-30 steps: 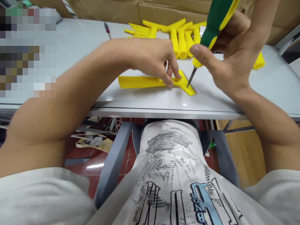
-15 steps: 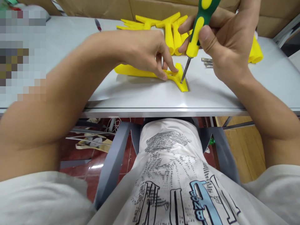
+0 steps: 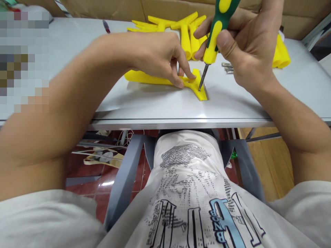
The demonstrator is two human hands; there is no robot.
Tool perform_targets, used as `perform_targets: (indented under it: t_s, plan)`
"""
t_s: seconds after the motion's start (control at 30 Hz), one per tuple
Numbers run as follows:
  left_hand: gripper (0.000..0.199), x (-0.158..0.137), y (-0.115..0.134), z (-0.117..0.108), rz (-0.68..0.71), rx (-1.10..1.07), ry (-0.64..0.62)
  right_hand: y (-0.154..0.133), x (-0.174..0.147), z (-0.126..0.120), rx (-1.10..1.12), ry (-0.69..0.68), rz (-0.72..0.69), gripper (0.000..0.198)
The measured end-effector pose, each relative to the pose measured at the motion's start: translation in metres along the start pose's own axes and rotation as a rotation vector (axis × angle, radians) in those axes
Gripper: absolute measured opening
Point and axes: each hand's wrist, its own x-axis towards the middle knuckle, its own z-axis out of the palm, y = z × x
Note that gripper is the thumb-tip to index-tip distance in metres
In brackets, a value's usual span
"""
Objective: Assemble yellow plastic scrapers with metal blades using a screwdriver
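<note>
A: Setting? A pale grey table backed by cardboard boxes; red floor tiles show beneath it.

B: And the work piece? A yellow T-shaped scraper lies flat near the front edge, its wide head toward the right, a thin metal strip along that head.

A: Left hand? Curled down, fingertips pinching and pressing the neck of the scraper against the table.

B: Right hand? Closed around a green-and-yellow screwdriver, shaft slanted down, tip resting on the scraper's head just beside the left fingertips.

A: Surroundings? A pile of like yellow scrapers behind, small metal blades to the right, a second, small screwdriver far back.

B: Risk? The shaft is tilted, so the tip may skid out of its seat; it could then gouge the plastic or strike the nearby fingertips. A light left-hand hold would also let the scraper pivot under the turning force.
</note>
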Motion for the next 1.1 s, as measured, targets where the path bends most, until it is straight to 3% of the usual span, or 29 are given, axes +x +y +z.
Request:
perform_targets:
  t_s: [0.1, 0.23, 0.3, 0.4, 0.5, 0.77, 0.87, 0.97, 1.03, 1.1]
  plan:
    - [0.088, -0.002, 0.006, 0.000, 0.003, 0.076, 0.028, -0.004, -0.007, -0.009, -0.065, -0.001, 0.036, 0.123]
    - [0.085, -0.003, 0.008, -0.001, 0.005, 0.076, 0.025, -0.015, -0.001, -0.001, 0.062, -0.038, 0.083, 0.135]
    - [0.084, -0.002, 0.006, 0.000, 0.017, 0.077, 0.029, -0.021, 0.006, 0.005, 0.067, -0.107, 0.107, 0.123]
    - [0.086, 0.000, 0.001, 0.001, 0.001, 0.081, 0.043, -0.026, 0.010, 0.008, 0.099, -0.193, 0.052, 0.108]
    - [0.090, 0.000, 0.001, 0.001, 0.018, 0.075, 0.049, -0.030, 0.009, 0.007, 0.182, -0.195, -0.009, 0.115]
    - [0.086, -0.003, 0.007, -0.001, 0.008, 0.072, 0.035, -0.068, -0.002, -0.011, 0.104, -0.134, 0.199, 0.102]
    - [0.084, -0.003, 0.003, -0.002, 0.009, 0.075, 0.039, -0.056, 0.001, -0.010, 0.033, -0.129, 0.252, 0.101]
    - [0.082, -0.004, 0.001, -0.001, 0.003, 0.071, 0.039, -0.032, 0.007, -0.002, 0.067, 0.013, 0.188, 0.122]
    - [0.080, -0.005, 0.002, -0.001, -0.013, 0.082, 0.031, -0.028, 0.007, -0.003, 0.037, 0.087, 0.157, 0.125]
    - [0.079, -0.006, 0.006, 0.001, -0.039, 0.097, 0.038, -0.040, 0.000, -0.010, -0.046, -0.053, 0.158, 0.110]
